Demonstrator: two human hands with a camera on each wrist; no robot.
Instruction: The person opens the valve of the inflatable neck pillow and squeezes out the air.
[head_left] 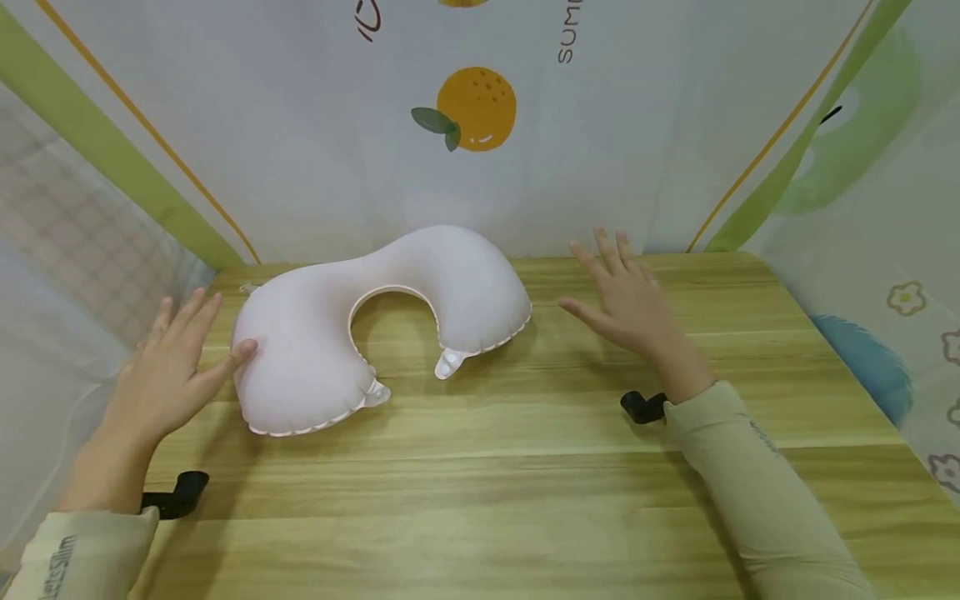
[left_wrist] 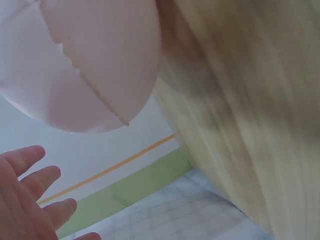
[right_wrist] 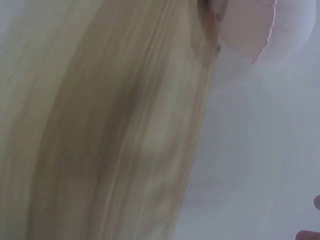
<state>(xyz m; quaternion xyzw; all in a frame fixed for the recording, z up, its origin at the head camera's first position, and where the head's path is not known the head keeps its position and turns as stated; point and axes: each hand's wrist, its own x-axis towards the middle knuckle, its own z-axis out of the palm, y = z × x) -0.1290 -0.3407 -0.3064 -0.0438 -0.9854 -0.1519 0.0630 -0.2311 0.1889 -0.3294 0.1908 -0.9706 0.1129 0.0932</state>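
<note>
A pale pink inflated U-shaped neck pillow point(head_left: 300, 350) lies on the wooden table, its opening facing the near side, with a small snap tab point(head_left: 450, 363) at each end. My left hand point(head_left: 168, 367) is spread beside the pillow's left lobe, its thumb overlapping the edge in the head view. In the left wrist view the fingers of the left hand point(left_wrist: 35, 200) are apart from the pillow point(left_wrist: 100, 65). To the right of the pillow, my right hand point(head_left: 622, 300) is held over the table with fingers spread and nothing in it. Only fingertips point(right_wrist: 307, 235) show in the right wrist view.
The wooden table point(head_left: 480, 517) ends at a white curtain point(head_left: 337, 150) printed with an orange fruit. Patterned cloth point(head_left: 900, 250) hangs on the right and checked cloth point(head_left: 60, 200) on the left. A black wrist mount point(head_left: 180, 493) sits under each forearm.
</note>
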